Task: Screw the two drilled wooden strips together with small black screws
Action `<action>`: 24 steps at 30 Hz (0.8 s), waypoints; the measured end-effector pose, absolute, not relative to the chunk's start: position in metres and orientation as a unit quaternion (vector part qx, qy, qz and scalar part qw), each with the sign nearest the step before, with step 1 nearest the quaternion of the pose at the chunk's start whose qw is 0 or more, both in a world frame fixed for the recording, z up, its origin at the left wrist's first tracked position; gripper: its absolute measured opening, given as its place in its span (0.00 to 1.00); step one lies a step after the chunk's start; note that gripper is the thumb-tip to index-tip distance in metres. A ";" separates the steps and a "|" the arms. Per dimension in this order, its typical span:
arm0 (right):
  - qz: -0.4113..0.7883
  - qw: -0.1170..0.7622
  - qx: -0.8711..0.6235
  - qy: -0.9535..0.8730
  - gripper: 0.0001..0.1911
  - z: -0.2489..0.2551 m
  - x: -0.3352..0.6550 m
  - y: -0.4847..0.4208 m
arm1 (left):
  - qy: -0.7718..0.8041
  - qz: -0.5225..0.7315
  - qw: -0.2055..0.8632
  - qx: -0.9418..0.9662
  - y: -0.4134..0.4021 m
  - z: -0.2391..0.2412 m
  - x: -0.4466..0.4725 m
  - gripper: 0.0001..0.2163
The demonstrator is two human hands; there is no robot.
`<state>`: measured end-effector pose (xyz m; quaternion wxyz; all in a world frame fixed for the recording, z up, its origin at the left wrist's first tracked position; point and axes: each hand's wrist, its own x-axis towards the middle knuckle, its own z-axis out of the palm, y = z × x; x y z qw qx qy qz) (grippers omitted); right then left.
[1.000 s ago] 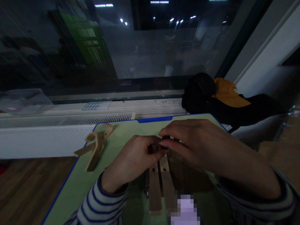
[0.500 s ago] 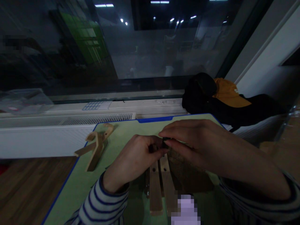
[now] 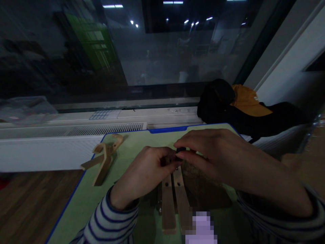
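My right hand [image 3: 210, 147] comes in from the right, its thumb and fingers closed on a small dark piece [image 3: 180, 149] whose kind I cannot make out. Just below and left of it, my left hand [image 3: 149, 167] is pinched shut above the far ends of two wooden strips; whatever its fingertips grip is hidden. The left wooden strip [image 3: 169, 208] and right wooden strip [image 3: 180, 196] lie side by side with a narrow gap, each with a dark hole. A small shiny bit shows below my fingertips. Under my right hand sits a brown block-like thing [image 3: 203, 189], partly covered.
A wooden piece with curved hooks [image 3: 105, 157] lies at the left of the green, blue-edged table [image 3: 137, 142]. Beyond stand a white radiator [image 3: 50, 149] and a windowsill with a clear plastic box [image 3: 27, 110]. An orange cap [image 3: 250, 100] rests on black fabric at the right.
The fingertips of my right hand have shifted slightly around the small dark piece, which sits at a slightly different angle. My left hand and the wooden strips stay almost where they were.
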<state>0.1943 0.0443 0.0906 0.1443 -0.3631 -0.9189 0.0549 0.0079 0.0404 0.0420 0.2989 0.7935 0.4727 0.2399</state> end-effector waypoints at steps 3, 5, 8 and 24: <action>0.054 0.143 -0.367 -0.918 0.08 0.091 0.194 0.044 | 0.470 0.228 0.299 0.799 0.040 0.042 0.007 0.07; 0.054 0.141 -0.369 -0.917 0.08 0.091 0.194 0.045 | 0.467 0.219 0.300 0.802 0.040 0.041 0.007 0.08; 0.055 0.139 -0.372 -0.916 0.08 0.091 0.194 0.045 | 0.467 0.217 0.304 0.802 0.040 0.041 0.007 0.08; 0.094 0.150 -0.337 -0.925 0.10 0.096 0.193 0.043 | 0.484 0.226 0.283 0.796 0.041 0.040 0.008 0.08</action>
